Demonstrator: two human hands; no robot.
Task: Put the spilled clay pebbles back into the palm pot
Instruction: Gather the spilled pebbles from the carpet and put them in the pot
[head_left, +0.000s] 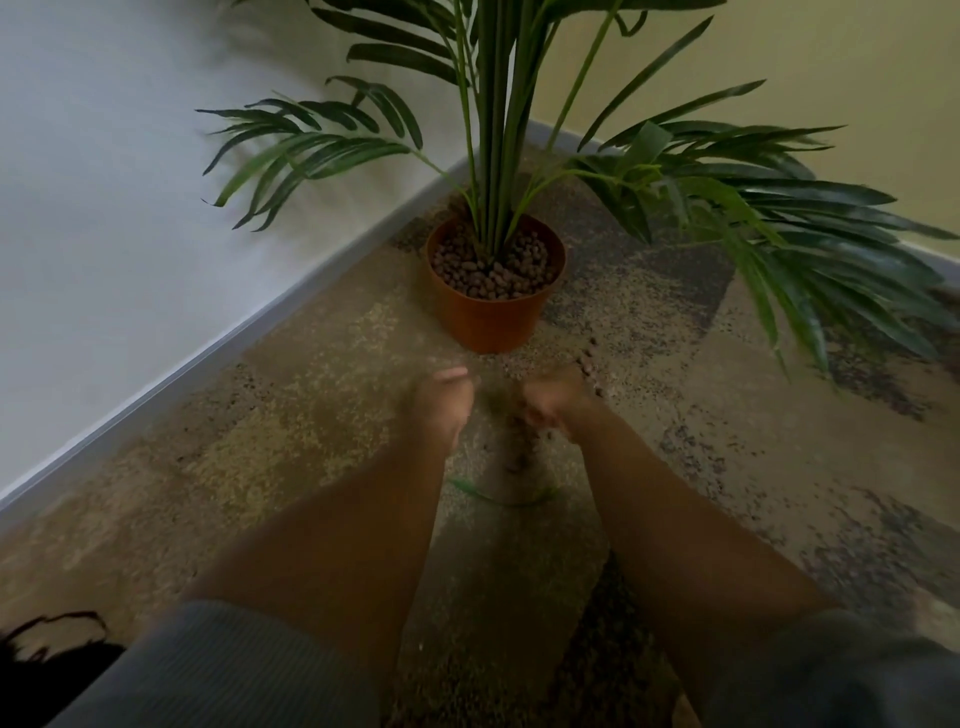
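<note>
Just beyond the fingertips, orange palm pot (491, 312) stands upright on patterned carpet (311, 405), filled with brown clay pebbles (488, 267) around the palm (498, 130) stems. Left hand (441, 410) and right hand (553, 402) low over the carpet, near each other, fingers curled inward; motion blur, cannot tell if either grips anything. Spilled pebbles (589, 364) lie in a short line just beside right hand, more blurred ones between the wrists. Grey sleeves (234, 670) at elbows. Skirting (218, 353) well left of left hand.
</note>
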